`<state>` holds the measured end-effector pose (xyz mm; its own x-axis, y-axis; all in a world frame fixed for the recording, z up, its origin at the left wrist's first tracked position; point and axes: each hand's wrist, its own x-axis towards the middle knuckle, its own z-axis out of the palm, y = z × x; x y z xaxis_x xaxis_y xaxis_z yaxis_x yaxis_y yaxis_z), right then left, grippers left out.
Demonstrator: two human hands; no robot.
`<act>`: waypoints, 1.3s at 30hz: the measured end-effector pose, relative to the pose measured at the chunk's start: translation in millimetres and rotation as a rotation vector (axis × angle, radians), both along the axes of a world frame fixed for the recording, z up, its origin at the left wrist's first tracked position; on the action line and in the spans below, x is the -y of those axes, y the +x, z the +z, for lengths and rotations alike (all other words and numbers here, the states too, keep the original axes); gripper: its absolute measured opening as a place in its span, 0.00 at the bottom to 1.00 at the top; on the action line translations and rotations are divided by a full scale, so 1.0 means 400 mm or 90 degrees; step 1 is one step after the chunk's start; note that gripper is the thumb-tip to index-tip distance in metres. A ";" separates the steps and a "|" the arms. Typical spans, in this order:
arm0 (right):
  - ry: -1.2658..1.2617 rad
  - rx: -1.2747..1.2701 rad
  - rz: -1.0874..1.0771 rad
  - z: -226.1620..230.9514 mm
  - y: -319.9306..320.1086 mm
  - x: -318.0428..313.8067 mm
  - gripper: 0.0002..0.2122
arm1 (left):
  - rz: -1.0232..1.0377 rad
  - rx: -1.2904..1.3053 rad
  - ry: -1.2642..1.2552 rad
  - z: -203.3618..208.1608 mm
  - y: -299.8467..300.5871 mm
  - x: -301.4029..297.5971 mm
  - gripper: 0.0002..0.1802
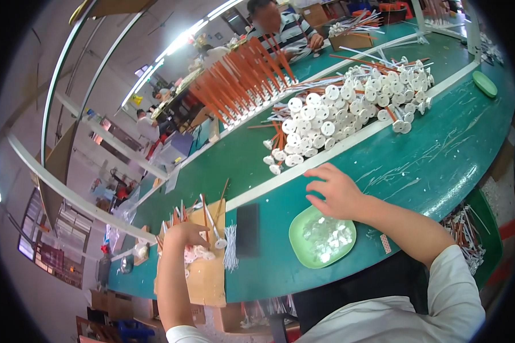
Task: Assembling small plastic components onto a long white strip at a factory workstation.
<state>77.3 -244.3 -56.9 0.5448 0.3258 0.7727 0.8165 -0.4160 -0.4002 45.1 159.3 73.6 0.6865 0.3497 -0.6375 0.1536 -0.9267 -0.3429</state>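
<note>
My left hand [184, 234] hangs over a cardboard sheet [212, 286] at the left of the bench, fingers partly hidden and the visible ones stretched apart. White round-based pieces and brown sticks lie around it; a white rod with a round base [220, 243] leans just right of the fingertips. My right hand [336, 193] is open, fingers spread and slightly curled, just above the far rim of a green dish [296, 243]. Small clear flat pieces [326, 237] lie in that dish. I see nothing between the right fingers.
A bundle of white strings [230, 248] lies beside a dark flat pad [247, 228]. Beyond a white rail [269, 182] is a large heap of white round-based sticks [337, 108]. Brown sticks stand in a row [246, 71]. A person [286, 34] sits across the bench.
</note>
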 end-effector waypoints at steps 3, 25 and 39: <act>0.015 -0.002 -0.006 0.005 0.008 -0.003 0.08 | -0.334 0.171 0.038 -0.019 0.079 -0.004 0.36; 0.072 0.106 -0.017 0.025 -0.003 -0.027 0.07 | -0.427 1.084 -0.533 -0.127 0.559 0.557 0.16; 0.115 -0.017 0.147 0.015 -0.033 -0.028 0.12 | -0.216 0.726 -0.987 -0.301 -0.025 0.460 0.19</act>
<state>64.2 -233.2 -50.7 0.4927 0.3017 0.8163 0.8698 -0.1407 -0.4729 35.3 -24.7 -46.9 0.8400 -0.1986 0.5050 -0.5426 -0.3133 0.7793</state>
